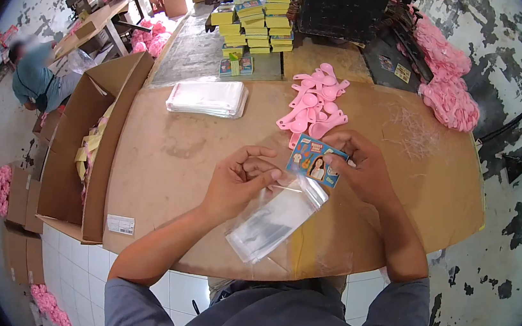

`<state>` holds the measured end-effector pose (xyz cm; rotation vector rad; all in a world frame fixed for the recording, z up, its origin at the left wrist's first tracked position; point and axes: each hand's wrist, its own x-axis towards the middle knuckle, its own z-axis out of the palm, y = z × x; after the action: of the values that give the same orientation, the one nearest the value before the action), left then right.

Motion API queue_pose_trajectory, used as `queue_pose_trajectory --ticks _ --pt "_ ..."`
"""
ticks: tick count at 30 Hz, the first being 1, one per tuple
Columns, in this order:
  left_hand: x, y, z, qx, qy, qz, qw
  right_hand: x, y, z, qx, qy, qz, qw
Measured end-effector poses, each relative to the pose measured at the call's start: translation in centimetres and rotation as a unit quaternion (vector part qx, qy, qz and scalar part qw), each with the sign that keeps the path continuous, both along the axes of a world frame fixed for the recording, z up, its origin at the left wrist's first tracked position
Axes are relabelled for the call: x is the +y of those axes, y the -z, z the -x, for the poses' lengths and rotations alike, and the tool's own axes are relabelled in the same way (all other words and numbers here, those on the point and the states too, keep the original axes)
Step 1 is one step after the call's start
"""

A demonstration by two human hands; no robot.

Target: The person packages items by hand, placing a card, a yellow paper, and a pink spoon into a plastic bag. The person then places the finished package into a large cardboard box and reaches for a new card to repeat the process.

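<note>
My right hand pinches the right side of a blue printed card with pictures on it. Just left of the card, my left hand has its thumb and fingers closed at the upper edge of a clear plastic bag. The card's lower edge is at the bag's top end. Beneath the hands lie clear bags on the cardboard-covered table. Beyond the card is a pile of pink plastic spoons.
A stack of clear bags lies at the back left. Stacks of yellow-edged cards stand farther back. An open carton adjoins the table's left edge. Pink bundles sit at the right rear. Another person is at far left.
</note>
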<state>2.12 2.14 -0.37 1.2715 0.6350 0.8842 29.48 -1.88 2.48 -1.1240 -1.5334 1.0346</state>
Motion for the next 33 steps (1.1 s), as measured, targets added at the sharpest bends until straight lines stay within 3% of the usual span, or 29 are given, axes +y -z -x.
queue_pose_trajectory --ticks 4,7,19,22,25,28,31,33 --pt "-0.8 -0.4 -0.6 0.012 -0.007 -0.006 1.000 -0.6 -0.6 1.0 -0.011 0.001 -0.052 0.999" --pt "-1.0 -0.4 -0.6 0.035 0.003 -0.016 0.999 -1.1 -2.2 0.5 -0.233 0.004 -0.115 0.966" --pt "-1.1 -0.2 -0.6 0.071 -0.004 -0.087 0.994 -0.7 -0.3 1.4 0.019 0.017 -0.083 0.996" --pt "-1.2 -0.3 -0.6 0.076 -0.005 -0.097 0.992 -1.0 -0.9 0.9 -0.092 -0.006 -0.066 0.994" --pt "-1.1 -0.6 -0.5 0.115 0.007 -0.113 0.987 -0.4 -1.0 1.1 -0.188 -0.073 -0.178 0.963" --pt "-1.7 -1.4 -0.6 0.149 0.030 -0.126 0.980 -0.7 -0.8 2.1 -0.226 -0.092 -0.131 0.961" --pt "-2.0 -1.5 -0.6 0.171 0.042 -0.144 0.974 -1.3 0.3 3.9 -0.173 -0.045 -0.090 0.980" --pt "-1.9 -1.3 -0.7 0.154 0.025 -0.134 0.979 -0.8 1.2 3.8 -0.048 0.014 -0.045 0.998"
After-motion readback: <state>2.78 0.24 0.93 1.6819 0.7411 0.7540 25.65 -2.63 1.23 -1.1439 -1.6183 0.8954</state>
